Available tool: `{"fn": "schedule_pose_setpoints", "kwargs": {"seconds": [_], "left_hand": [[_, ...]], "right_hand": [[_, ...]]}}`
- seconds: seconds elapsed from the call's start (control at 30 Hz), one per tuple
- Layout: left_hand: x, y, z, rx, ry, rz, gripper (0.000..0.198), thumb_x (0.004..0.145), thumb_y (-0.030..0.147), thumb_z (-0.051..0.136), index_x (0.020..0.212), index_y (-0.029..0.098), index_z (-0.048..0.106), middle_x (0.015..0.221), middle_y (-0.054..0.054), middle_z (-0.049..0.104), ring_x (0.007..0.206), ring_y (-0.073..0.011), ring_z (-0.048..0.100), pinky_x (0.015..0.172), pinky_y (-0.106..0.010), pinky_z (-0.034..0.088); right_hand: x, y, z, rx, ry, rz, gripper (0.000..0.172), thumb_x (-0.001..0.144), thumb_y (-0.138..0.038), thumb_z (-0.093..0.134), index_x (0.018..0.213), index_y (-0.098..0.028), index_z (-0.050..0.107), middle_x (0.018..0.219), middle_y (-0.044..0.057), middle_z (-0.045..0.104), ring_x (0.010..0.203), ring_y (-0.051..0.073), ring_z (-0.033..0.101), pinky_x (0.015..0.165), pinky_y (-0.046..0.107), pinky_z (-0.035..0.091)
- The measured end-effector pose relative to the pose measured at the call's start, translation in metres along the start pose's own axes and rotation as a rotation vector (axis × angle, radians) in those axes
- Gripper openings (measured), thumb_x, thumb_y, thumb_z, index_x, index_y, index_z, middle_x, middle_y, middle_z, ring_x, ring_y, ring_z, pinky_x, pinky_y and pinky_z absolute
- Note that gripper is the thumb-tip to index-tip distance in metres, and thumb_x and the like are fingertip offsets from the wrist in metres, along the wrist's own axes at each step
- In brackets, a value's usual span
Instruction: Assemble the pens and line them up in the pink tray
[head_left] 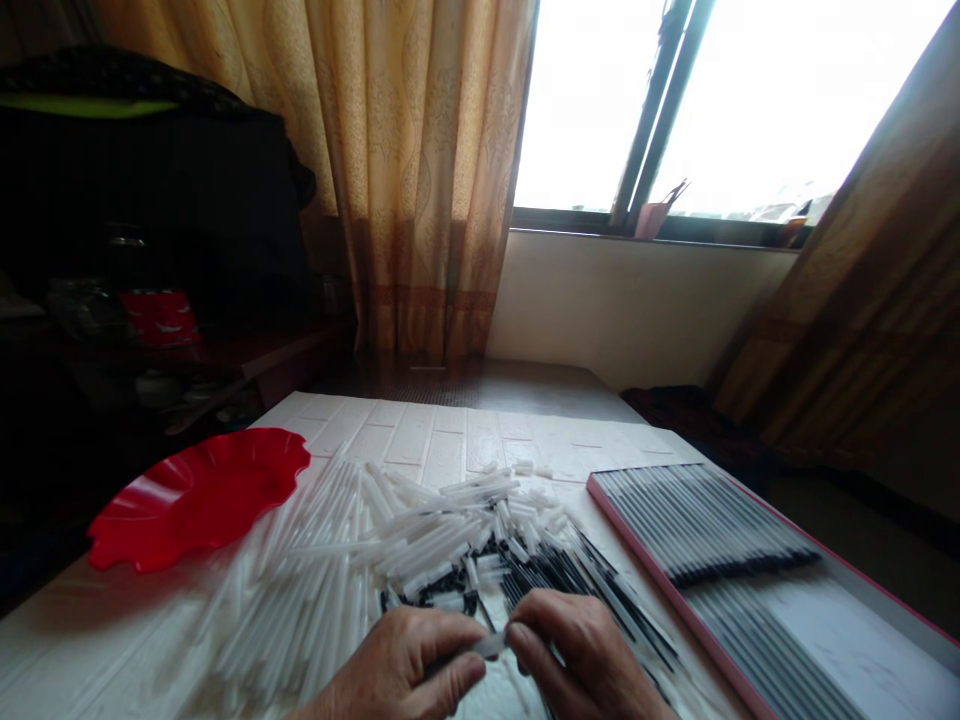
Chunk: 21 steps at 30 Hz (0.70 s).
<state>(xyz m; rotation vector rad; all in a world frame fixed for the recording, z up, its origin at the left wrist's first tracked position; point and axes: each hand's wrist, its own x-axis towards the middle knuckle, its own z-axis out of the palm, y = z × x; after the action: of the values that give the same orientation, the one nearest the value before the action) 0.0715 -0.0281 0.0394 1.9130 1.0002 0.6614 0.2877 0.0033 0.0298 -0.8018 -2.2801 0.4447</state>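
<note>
My left hand [421,658] is closed, with a short translucent white tube [491,646] pinched between thumb and forefinger. At the tube's other end the fingers of my right hand [576,648] are also closed; their grip is partly hidden. Just beyond my hands lies a heap of short translucent tubes [442,540], with small black pieces [431,590] among them. Thin black rods [555,572] are spread beyond my right hand. Long clear tubes [300,600] lie in a loose bundle to the left of my left hand, some blurred.
A red wavy-edged plate [202,500] sits at the table's left. On the right, a pink-edged tray [637,555] holds rows of grey rods with black ends [712,520]. The white brick-patterned table covering [420,435] runs back towards a curtain [420,180] and window.
</note>
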Motion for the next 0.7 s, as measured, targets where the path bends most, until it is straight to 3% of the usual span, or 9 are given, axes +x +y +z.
{"fn": "schedule_pose_setpoints", "kwargs": {"seconds": [0.23, 0.4, 0.57, 0.7], "left_hand": [[0.000, -0.002, 0.001, 0.095, 0.049, 0.028, 0.030, 0.098, 0.032, 0.047, 0.091, 0.018, 0.073, 0.074, 0.000, 0.065, 0.068, -0.0135, 0.059, 0.064, -0.020, 0.041], [0.000, -0.001, -0.007, 0.075, 0.224, 0.084, 0.029, 0.095, 0.037, 0.054, 0.090, 0.020, 0.076, 0.083, -0.005, 0.065, 0.080, -0.0173, 0.063, 0.072, -0.022, 0.046], [0.002, -0.003, -0.015, -0.211, 0.420, 0.001, 0.041, 0.089, 0.057, 0.063, 0.083, 0.020, 0.077, 0.077, -0.003, 0.066, 0.075, -0.0171, 0.061, 0.069, -0.023, 0.048], [0.003, -0.006, -0.012, -0.524, 0.533, -0.110, 0.049, 0.077, 0.066, 0.073, 0.086, 0.019, 0.069, 0.064, 0.005, 0.058, 0.050, -0.0068, 0.045, 0.048, -0.016, 0.036]], "right_hand": [[0.000, -0.003, 0.004, 0.020, 0.002, 0.071, 0.045, 0.102, -0.033, 0.038, 0.060, -0.021, 0.047, 0.052, -0.002, 0.056, 0.047, 0.009, 0.054, 0.049, 0.020, 0.034], [-0.002, -0.001, 0.002, 0.138, 0.004, 0.134, 0.051, 0.106, -0.041, 0.029, 0.068, -0.021, 0.055, 0.060, -0.001, 0.062, 0.053, 0.010, 0.058, 0.055, 0.019, 0.039], [-0.001, 0.002, -0.001, 0.058, 0.002, 0.180, 0.047, 0.105, -0.037, 0.034, 0.066, -0.021, 0.053, 0.060, -0.001, 0.060, 0.054, 0.010, 0.055, 0.054, 0.020, 0.037], [-0.001, 0.003, 0.004, -0.021, -0.024, 0.125, 0.037, 0.102, -0.032, 0.041, 0.070, -0.021, 0.056, 0.061, -0.001, 0.061, 0.054, 0.011, 0.056, 0.054, 0.020, 0.038]]}}
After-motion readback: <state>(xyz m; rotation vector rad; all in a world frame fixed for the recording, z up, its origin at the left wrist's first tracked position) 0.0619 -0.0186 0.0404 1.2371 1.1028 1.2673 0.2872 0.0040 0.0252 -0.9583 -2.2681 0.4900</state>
